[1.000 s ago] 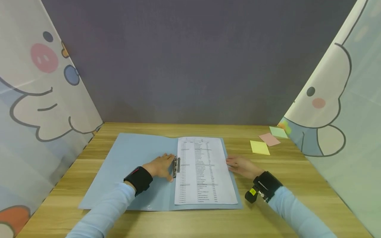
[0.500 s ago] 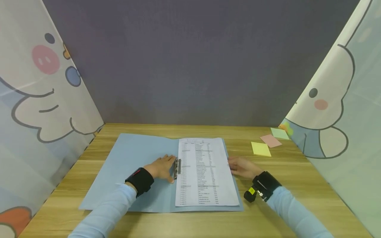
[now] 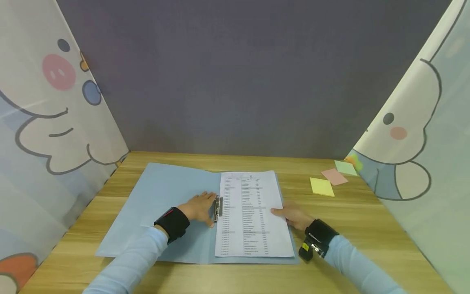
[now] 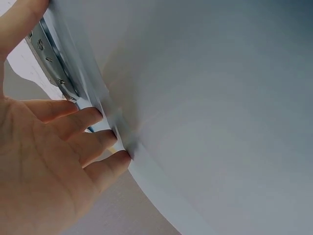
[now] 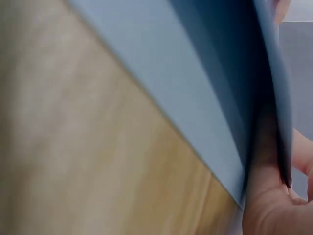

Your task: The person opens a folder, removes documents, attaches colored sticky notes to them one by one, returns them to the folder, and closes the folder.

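Note:
A light-blue folder [image 3: 172,179] lies spread open, with a metal clip [image 3: 218,208] near its middle and a stack of printed papers [image 3: 244,216] on its right half. My left hand [image 3: 198,207] rests on the folder just left of the clip, fingers spread; the left wrist view shows its fingertips [image 4: 117,139] touching the folder's raised fold beside the clip [image 4: 51,58]. At the papers' right edge my right hand [image 3: 293,214] pinches them, thumb on top. In the right wrist view its fingers [image 5: 266,176] reach under a lifted blue-grey layer [image 5: 279,83].
Yellow [image 3: 322,186], pink [image 3: 334,177] and pale green [image 3: 345,168] paper squares lie at the back right of the wooden table [image 3: 352,212]. A dark grey panel [image 3: 235,77] stands behind, and cartoon-printed curtains flank both sides.
My right hand has moved slightly nearer and inward, from touching the papers' right edge to pinching it with the thumb over the top sheet. My left hand has stayed beside the clip.

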`<state>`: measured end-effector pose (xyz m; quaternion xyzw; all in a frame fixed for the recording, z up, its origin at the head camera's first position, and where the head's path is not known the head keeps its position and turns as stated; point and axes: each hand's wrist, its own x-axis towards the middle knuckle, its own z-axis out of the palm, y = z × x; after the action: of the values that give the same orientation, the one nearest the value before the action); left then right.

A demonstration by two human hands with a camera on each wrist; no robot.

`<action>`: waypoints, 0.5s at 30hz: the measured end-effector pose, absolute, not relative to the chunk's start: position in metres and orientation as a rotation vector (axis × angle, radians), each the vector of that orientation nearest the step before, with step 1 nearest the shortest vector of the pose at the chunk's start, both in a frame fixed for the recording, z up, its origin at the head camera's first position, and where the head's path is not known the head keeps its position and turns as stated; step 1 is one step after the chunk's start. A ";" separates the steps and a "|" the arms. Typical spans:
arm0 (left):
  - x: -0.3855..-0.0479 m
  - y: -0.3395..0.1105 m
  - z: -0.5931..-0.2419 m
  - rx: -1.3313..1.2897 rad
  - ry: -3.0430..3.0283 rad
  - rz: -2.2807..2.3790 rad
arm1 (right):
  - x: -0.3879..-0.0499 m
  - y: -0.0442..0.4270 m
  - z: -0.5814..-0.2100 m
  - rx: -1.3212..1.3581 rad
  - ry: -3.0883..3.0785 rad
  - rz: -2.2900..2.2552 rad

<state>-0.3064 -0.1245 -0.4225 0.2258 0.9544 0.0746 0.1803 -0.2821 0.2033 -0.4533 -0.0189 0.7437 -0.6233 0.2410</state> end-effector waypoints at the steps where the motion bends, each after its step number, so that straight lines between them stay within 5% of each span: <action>1: -0.307 -0.126 -0.422 0.639 2.698 0.216 | -0.282 0.202 -0.453 -0.044 2.055 -1.693; 15: -0.306 -0.128 -0.418 0.651 2.667 0.302 | -0.280 0.199 -0.449 0.009 2.080 -1.670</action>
<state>-0.3062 -0.1279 -0.4183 0.2315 0.9483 0.1074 0.1888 -0.2800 0.1990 -0.4492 0.0033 0.7580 -0.6085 0.2348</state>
